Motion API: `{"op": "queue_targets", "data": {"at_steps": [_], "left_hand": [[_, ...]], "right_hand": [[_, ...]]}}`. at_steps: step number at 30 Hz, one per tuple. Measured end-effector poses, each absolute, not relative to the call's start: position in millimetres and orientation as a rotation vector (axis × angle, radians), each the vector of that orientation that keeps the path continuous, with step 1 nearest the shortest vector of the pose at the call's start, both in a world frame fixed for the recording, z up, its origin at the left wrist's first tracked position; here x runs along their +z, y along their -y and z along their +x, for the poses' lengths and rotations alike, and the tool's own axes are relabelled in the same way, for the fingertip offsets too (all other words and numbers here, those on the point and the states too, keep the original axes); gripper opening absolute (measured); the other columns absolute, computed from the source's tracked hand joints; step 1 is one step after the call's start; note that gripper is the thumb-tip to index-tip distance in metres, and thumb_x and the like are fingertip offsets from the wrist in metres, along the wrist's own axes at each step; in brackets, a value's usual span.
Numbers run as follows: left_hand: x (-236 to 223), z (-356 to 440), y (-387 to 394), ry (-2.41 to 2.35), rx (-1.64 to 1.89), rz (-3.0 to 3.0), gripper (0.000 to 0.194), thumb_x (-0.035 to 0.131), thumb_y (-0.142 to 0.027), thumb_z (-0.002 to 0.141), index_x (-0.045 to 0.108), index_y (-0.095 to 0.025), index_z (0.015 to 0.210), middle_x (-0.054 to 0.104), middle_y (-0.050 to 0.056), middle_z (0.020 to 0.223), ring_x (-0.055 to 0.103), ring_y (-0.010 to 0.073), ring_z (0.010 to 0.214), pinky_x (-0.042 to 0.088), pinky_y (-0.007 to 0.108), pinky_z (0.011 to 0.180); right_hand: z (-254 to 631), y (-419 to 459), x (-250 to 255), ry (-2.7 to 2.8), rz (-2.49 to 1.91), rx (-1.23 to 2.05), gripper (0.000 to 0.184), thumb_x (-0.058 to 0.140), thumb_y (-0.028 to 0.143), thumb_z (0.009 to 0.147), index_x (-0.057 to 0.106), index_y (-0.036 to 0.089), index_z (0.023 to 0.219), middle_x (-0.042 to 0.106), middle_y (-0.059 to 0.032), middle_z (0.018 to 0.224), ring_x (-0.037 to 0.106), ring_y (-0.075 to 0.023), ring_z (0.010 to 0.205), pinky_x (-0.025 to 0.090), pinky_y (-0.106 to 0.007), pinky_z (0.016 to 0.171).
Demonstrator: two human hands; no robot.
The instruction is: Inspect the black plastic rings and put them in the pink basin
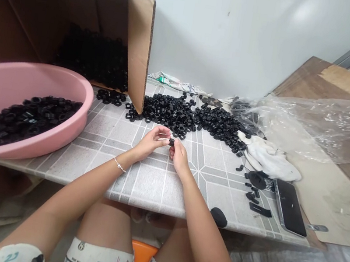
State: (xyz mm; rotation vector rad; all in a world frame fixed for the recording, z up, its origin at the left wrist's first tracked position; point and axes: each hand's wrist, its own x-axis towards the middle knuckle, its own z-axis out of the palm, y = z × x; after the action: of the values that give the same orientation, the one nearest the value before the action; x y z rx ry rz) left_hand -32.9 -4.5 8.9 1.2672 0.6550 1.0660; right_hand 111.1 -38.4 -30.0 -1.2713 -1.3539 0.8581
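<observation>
The right hand (180, 157) has its thumb and fingers pinched on a small black plastic part (172, 142). The left hand (150, 142) is at the other side of it, thumb tip touching or almost touching. I cannot tell if those fingers are closed on it too.

The part is tiny and only the tips seem to have it, so it could slip out if one hand pulls or twists too hard. It looks to be up over the tablecloth (149, 184), so it could drop and bounce. Just past the grip is a loose pile of black rings (167, 112). If the part fell in there, it would be hard to find, because it is black like them.

A bump from the knuckles could push rings about too. Left of the grip, the pink tub (83, 110) sticks out past the table edge, so a knock from the left arm might tip it. Nearer than the grip and to its right, a round black thing (219, 217) sits right on the edge, close to the right arm. A nudge might send it down.
</observation>
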Motion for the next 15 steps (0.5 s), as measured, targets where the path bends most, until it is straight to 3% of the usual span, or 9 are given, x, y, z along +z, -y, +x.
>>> {"op": "queue_targets", "data": {"at_steps": [3, 5, 7, 11, 15], "left_hand": [[7, -36, -1, -0.772, 1.032, 1.09, 0.044, 0.07, -0.048, 0.074, 0.055, -0.018, 0.104, 0.064, 0.006, 0.1, 0.063, 0.0161, 0.091, 0.046, 0.03, 0.085], [7, -38, -4, -0.846, 0.892, 1.076, 0.049, 0.058, -0.06, 0.079, 0.058, -0.015, 0.096, 0.065, 0.007, 0.085, 0.063, 0.0159, 0.076, 0.047, 0.03, 0.075], [7, -39, -4, -0.864, 0.775, 1.177, 0.052, 0.055, -0.065, 0.078, 0.06, -0.013, 0.087, 0.063, 0.006, 0.072, 0.059, 0.015, 0.066, 0.045, 0.029, 0.068], [6, -37, 3, -0.801, 0.752, 1.406, 0.041, 0.066, -0.053, 0.075, 0.059, -0.014, 0.083, 0.062, 0.004, 0.072, 0.059, 0.0137, 0.068, 0.044, 0.026, 0.067], [5, -37, 5, -0.706, 0.832, 1.519, 0.032, 0.067, -0.04, 0.077, 0.056, -0.015, 0.094, 0.064, 0.004, 0.085, 0.062, 0.0153, 0.081, 0.048, 0.028, 0.076]], "right_hand": [[111, 41, -28, 1.316, -1.28, 0.869, 0.045, 0.029, 0.066, 0.089, 0.039, 0.024, 0.076, 0.041, 0.004, 0.061, 0.04, -0.0126, 0.052, 0.036, -0.026, 0.052], [111, 44, -26, 1.39, -1.275, 0.841, 0.04, 0.031, 0.062, 0.091, 0.039, 0.025, 0.079, 0.044, 0.0038, 0.065, 0.044, -0.0132, 0.056, 0.038, -0.026, 0.056], [112, 48, -23, 1.479, -1.271, 0.815, 0.034, 0.032, 0.057, 0.093, 0.042, 0.025, 0.086, 0.05, 0.0026, 0.071, 0.05, -0.0145, 0.064, 0.04, -0.028, 0.062], [113, 50, -20, 1.563, -1.248, 0.817, 0.03, 0.037, 0.054, 0.093, 0.044, 0.025, 0.091, 0.058, 0.0004, 0.081, 0.056, -0.0169, 0.076, 0.042, -0.031, 0.07], [111, 47, -22, 1.423, -1.244, 0.91, 0.04, 0.036, 0.062, 0.089, 0.044, 0.024, 0.079, 0.05, 0.0029, 0.064, 0.049, -0.0144, 0.06, 0.039, -0.028, 0.058]]}}
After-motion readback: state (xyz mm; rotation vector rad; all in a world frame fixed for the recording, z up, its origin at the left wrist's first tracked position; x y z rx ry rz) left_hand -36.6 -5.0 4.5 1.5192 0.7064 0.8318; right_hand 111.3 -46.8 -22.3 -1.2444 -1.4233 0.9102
